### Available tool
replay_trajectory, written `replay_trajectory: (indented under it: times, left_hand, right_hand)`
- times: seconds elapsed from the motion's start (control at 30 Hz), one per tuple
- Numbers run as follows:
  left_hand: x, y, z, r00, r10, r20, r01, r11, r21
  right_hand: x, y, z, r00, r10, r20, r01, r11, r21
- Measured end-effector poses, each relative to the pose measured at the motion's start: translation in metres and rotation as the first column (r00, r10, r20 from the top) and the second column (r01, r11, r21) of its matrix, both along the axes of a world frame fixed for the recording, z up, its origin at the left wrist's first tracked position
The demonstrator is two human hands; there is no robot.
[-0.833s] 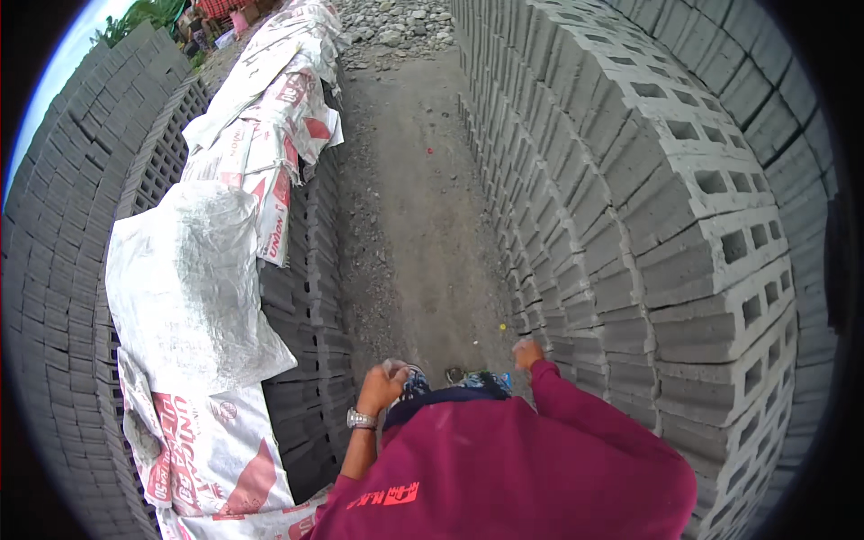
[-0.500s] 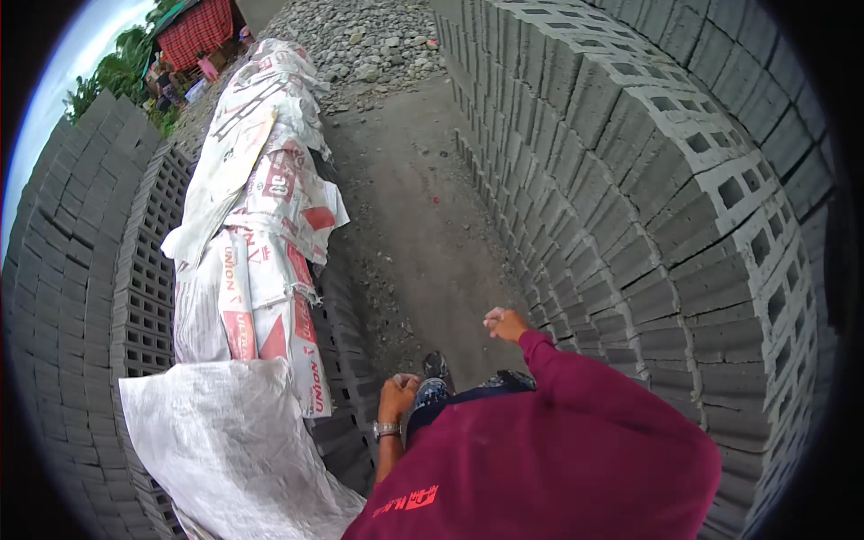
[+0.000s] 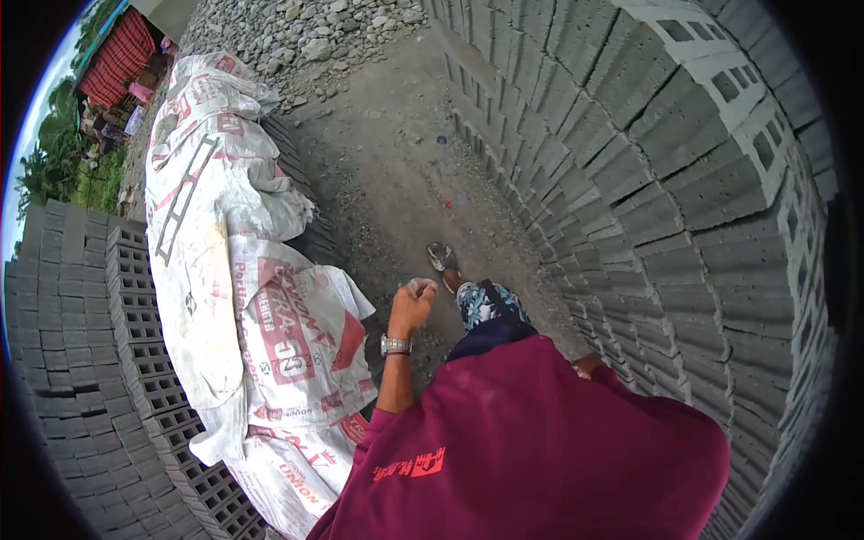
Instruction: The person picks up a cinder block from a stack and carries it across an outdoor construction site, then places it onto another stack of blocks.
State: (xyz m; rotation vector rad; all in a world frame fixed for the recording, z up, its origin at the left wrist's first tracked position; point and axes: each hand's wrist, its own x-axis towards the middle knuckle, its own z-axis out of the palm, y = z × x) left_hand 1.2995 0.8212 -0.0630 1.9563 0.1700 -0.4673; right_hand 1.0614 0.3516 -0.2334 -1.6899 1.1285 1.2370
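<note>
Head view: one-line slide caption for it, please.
Loosely curled left hand above a dirt path, between stacked grey blocks and red-and-white sacks; right hand mostly hidden.

Dirt path (image 3: 387, 121), grey stones (image 3: 310, 40), apparently trees (image 3: 52, 144)

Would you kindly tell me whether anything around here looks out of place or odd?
A small red scrap lies on the grey dirt path, its colour standing out. The printed sacks on the left lie rumpled, sticking out at one corner toward the path, unlike the neatly stacked blocks on the right.
</note>
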Motion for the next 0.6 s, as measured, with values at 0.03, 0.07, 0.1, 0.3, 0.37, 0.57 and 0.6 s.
replay_trajectory:
  times: [0.03, 0.07, 0.1, 0.3, 0.37, 0.57, 0.6]
  left_hand:
    - [0.023, 0.014, -0.024, 0.999, -0.032, -0.006, 0.033, 0.999, 0.020]
    - [0.056, 0.031, -0.034, 0.997, -0.071, -0.014, 0.071, 0.997, 0.040]
    - [0.077, 0.050, -0.030, 0.993, -0.102, -0.061, 0.107, 0.990, 0.090]
    - [0.271, 0.132, 0.027, 0.993, 0.036, -0.115, -0.034, 0.999, 0.022]
    - [0.332, 0.170, 0.024, 0.979, 0.187, -0.079, -0.188, 0.982, -0.010]
    - [0.553, 0.235, 0.001, 0.951, 0.282, -0.123, -0.300, 0.941, -0.159]
    - [0.586, 0.248, -0.004, 0.952, 0.269, -0.144, -0.289, 0.946, -0.147]
  right_hand:
    - [0.042, 0.017, 0.006, 0.998, -0.054, 0.042, 0.055, 0.998, -0.040]
    - [0.092, 0.040, 0.012, 0.990, -0.113, 0.085, 0.120, 0.990, -0.078]
    - [0.130, 0.052, 0.005, 0.975, 0.051, 0.216, -0.057, 0.998, 0.019]
    - [0.496, 0.179, 0.045, 0.794, -0.120, 0.596, 0.012, 0.983, 0.182]
    - [0.622, 0.238, 0.082, 0.699, 0.022, 0.715, -0.122, 0.989, 0.089]
    - [0.855, 0.309, 0.091, 0.588, -0.008, 0.809, -0.072, 0.995, 0.062]
    - [0.875, 0.317, 0.081, 0.608, -0.006, 0.794, -0.077, 0.995, 0.067]
